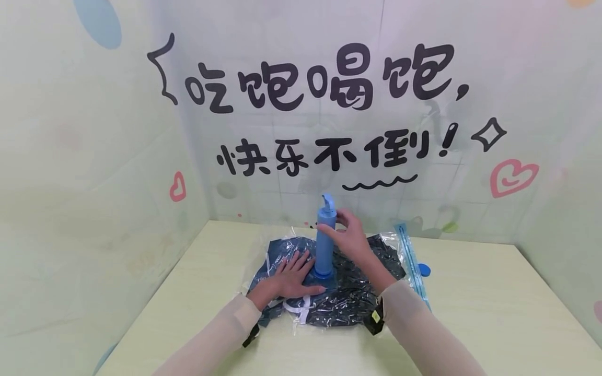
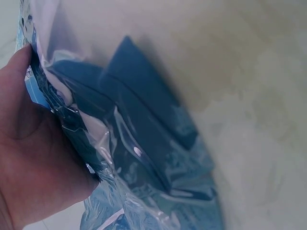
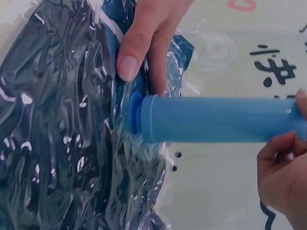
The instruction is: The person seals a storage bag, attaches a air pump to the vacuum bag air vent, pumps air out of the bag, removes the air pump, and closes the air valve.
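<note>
Gripping upright blue pump [image 1: 325, 248] near its top: right hand [image 1: 352, 237], at 3 o'clock. Left hand [image 1: 292, 281], splayed, grasping nothing, rests on bag [image 1: 345, 308] at pump base's 9 o'clock.

The blue pump [image 1: 325, 245] stood upright on the filled bag [image 1: 350, 308]. Left of its base, the left hand [image 1: 292, 278] obstructed access; at its upper barrel, the right hand [image 1: 355, 239] did. The wall [image 1: 254, 201] limited passage behind it. Room lay above it and, between the sleeves [image 1: 213, 331], in front.
</note>
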### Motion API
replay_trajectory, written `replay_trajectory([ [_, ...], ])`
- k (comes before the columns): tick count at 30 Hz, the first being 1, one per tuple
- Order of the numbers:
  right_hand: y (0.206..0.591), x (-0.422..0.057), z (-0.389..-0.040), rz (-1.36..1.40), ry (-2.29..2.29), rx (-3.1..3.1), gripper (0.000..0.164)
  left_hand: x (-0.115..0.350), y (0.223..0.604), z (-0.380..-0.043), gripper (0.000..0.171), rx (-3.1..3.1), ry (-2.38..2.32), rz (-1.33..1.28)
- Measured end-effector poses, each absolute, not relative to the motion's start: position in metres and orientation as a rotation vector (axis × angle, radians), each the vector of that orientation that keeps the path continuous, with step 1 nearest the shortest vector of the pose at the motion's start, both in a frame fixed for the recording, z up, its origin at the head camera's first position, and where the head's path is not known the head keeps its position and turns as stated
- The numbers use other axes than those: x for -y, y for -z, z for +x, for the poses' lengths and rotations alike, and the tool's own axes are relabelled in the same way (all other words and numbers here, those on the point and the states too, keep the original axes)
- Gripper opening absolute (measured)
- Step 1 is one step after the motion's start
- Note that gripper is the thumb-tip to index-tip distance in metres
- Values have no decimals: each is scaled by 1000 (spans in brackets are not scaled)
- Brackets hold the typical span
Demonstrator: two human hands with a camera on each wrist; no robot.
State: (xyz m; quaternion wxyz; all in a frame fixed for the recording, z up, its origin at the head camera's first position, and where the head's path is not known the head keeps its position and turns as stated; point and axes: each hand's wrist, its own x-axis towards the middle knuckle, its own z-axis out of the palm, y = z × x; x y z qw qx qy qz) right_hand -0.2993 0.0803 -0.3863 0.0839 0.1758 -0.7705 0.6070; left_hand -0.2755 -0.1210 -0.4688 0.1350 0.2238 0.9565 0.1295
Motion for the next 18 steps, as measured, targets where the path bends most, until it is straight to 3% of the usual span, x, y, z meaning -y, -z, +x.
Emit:
replay_trajectory([
  [12, 379, -101, -305, 940, -1924, 2441, 43, 121, 466, -273, 104, -2775, -403, 660],
  [16, 378, -100, -305, 895, -1875, 2487, 45, 121, 463, -272, 100, -2773, -398, 647],
  [18, 377, -97, -303, 820, -1817, 2505, 55, 120, 460, -271, 96, -2773, -374, 641],
])
